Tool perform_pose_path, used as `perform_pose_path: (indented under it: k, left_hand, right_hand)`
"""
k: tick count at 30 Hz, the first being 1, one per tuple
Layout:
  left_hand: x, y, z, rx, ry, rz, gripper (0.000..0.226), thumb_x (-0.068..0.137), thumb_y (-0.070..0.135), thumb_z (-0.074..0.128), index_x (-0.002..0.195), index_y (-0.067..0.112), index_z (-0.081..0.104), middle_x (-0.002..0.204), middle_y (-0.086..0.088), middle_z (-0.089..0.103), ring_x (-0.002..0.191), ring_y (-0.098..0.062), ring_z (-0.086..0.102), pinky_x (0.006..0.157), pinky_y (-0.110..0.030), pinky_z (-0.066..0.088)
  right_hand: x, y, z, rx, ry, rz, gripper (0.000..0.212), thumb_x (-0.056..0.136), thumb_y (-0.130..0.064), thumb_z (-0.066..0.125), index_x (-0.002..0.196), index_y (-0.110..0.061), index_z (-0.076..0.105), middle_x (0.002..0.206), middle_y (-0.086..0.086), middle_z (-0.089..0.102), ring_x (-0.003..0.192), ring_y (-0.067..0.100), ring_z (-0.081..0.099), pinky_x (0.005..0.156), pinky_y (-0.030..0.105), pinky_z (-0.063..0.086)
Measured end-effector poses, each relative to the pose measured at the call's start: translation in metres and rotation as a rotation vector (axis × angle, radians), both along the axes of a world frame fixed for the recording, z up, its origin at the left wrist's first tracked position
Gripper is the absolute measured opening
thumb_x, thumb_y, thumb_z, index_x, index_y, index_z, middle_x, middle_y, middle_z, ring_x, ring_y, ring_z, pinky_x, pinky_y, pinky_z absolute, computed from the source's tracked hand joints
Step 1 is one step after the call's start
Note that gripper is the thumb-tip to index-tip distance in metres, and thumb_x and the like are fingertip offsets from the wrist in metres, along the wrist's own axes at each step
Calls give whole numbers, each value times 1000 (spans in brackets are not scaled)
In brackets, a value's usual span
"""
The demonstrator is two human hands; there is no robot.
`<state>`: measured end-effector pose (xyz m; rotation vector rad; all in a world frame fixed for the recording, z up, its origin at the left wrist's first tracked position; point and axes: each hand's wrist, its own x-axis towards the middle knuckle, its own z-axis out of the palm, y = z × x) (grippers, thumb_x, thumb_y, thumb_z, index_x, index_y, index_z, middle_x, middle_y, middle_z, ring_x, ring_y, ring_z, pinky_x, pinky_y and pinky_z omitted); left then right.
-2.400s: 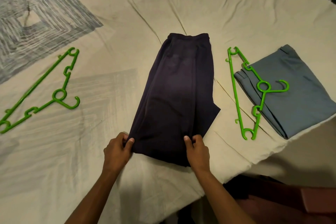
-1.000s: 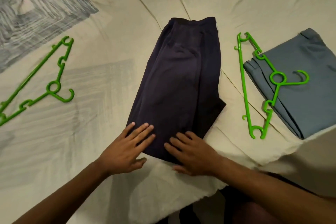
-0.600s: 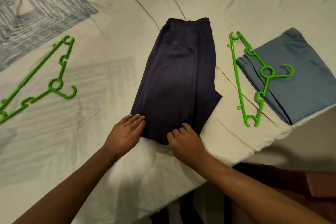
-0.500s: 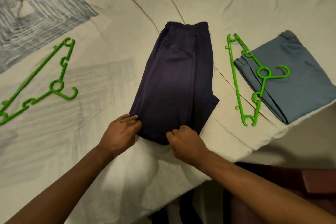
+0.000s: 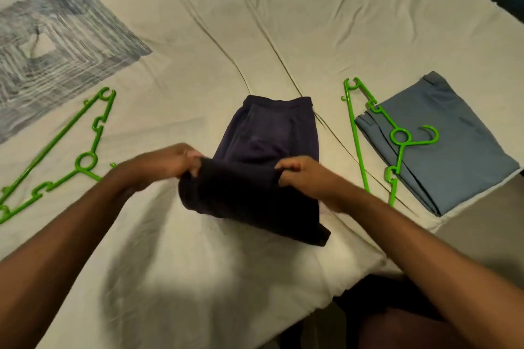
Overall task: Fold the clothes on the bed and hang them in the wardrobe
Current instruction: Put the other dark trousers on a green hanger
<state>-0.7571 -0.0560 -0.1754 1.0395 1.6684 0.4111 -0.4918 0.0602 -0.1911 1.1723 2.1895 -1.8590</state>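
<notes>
Dim and warm-toned overall, lit from above and behind the wearer — brightest as a pale patch on the bed sheet (image 5: 198, 278) near the bottom edge. Soft shadow under both forearms. Motion blur on the left hand (image 5: 167, 163), lighter on the right hand (image 5: 303, 176). Dark trousers (image 5: 255, 178) nearly black, folds hard to read. Wide-angle bending toward the corners — top right lost in darkness. Mild softness throughout, no glare.

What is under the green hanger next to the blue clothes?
The right hanger lies partly on the folded blue clothes and partly on the bedsheet. What the clothes cover cannot be seen.
</notes>
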Motion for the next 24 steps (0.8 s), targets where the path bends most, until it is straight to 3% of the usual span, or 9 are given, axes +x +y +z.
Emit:
perform_pose_path:
  k: [2, 4, 7, 9, 12, 14, 17, 21, 24]
  left_hand:
    - [-2, 47, -12, 7, -29, 211, 28, 57, 32, 56, 74, 10, 58, 68, -2, 50, 68, -16, 45, 68, -30, 39]
    - [3, 89, -26, 10, -21, 357, 15, 78, 26, 53, 82, 15, 62, 72, -1, 60, 71, -18, 52, 68, -30, 42]
    - [5, 140, -64, 46, -25, 542, 22, 93, 24, 50, 93, 10, 68, 88, -8, 71, 77, -22, 63, 68, -29, 48]
    - [7, 155, -87, 92, -8, 603, 32, 90, 39, 55, 97, 11, 68, 97, -6, 72, 87, -23, 67, 79, -31, 54]
    - [14, 155, -113, 80, 125, 649, 64, 79, 72, 56, 114, 19, 62, 110, 4, 66, 99, -20, 63, 92, -38, 51]
    - [18, 146, -127, 94, 313, 621, 55, 88, 65, 56, 116, 18, 58, 107, 3, 61, 99, -23, 59, 86, -36, 47]
    - [19, 148, -132, 282, 601, 556, 32, 102, 40, 48, 107, 10, 54, 96, -8, 63, 90, -32, 59, 74, -37, 41]
    - [15, 174, -132, 339, 762, 457, 27, 106, 35, 39, 107, 9, 44, 86, -10, 56, 80, -36, 53, 67, -39, 38]
    - [22, 176, -132, 342, 837, 470, 30, 105, 37, 39, 119, 12, 46, 107, -10, 59, 98, -37, 57, 76, -44, 44]
  right_hand:
    - [-12, 50, -8, -32, 8, -167, 11, 89, -5, 60, 89, -11, 70, 85, 6, 62, 81, 17, 57, 72, 25, 46]
    - [-23, 91, -22, -57, 20, -303, 9, 88, -9, 62, 89, -12, 70, 90, 7, 68, 87, 21, 62, 79, 29, 50]
    - [-39, 139, -57, -81, -23, -452, 12, 90, -15, 65, 100, -13, 72, 107, 6, 72, 104, 23, 66, 96, 34, 53]
    - [-46, 154, -76, -72, -28, -511, 11, 92, -18, 65, 99, -13, 72, 109, 7, 71, 108, 23, 65, 96, 34, 53]
    - [-41, 157, -100, -163, -31, -532, 21, 95, -36, 64, 91, -16, 65, 102, 4, 67, 97, 21, 64, 87, 35, 52]
    - [-31, 152, -113, -133, -33, -473, 27, 93, -41, 67, 93, -15, 60, 94, 0, 63, 88, 17, 60, 77, 31, 49]
    - [-27, 156, -123, 100, -31, -451, 20, 93, -29, 68, 105, -14, 63, 102, 0, 66, 96, 19, 63, 80, 29, 49]
    - [-38, 172, -123, 251, -107, -493, 22, 97, -30, 61, 111, -14, 60, 107, 2, 65, 103, 24, 60, 82, 32, 44]
    - [-43, 163, -120, 427, -231, -495, 34, 100, -33, 55, 126, -12, 51, 126, 9, 59, 115, 29, 56, 89, 35, 42]
